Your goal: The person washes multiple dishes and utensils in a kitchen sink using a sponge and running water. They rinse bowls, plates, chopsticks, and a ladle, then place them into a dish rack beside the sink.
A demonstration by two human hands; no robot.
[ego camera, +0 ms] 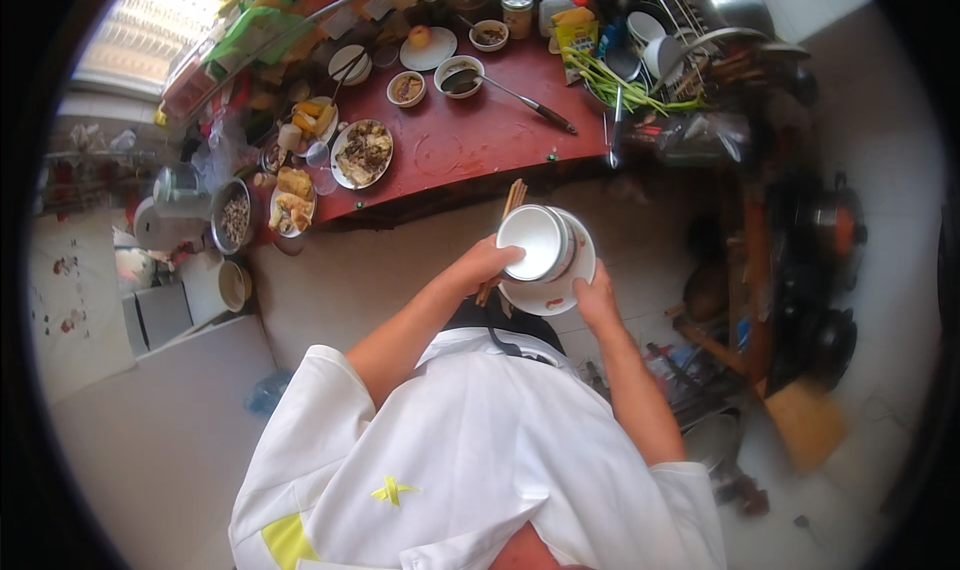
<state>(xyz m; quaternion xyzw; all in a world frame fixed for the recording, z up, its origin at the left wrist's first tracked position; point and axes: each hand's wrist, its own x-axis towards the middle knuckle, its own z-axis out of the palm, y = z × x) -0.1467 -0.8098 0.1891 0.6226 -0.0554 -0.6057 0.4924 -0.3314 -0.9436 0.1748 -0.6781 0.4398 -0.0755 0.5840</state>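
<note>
In front of my waist, my left hand [491, 262] grips a stack of white bowls [534, 241], its thumb over the near rim. A bundle of wooden chopsticks [516, 196] is held in the same hand, sticking out above and below it. My right hand [597, 296] holds the right rim of a white plate [551, 296] with a small red pattern. That plate lies beneath or behind the bowls, which hide much of it. How many bowls are stacked I cannot tell.
Ahead stands a red table [465, 150] with food plates [362, 154], small bowls [406, 89], a ladle [525, 101] resting in a bowl, and green vegetable stalks [622, 86]. A metal bowl [232, 216] sits at its left end. A wooden rack [754, 270] with dark pots stands right.
</note>
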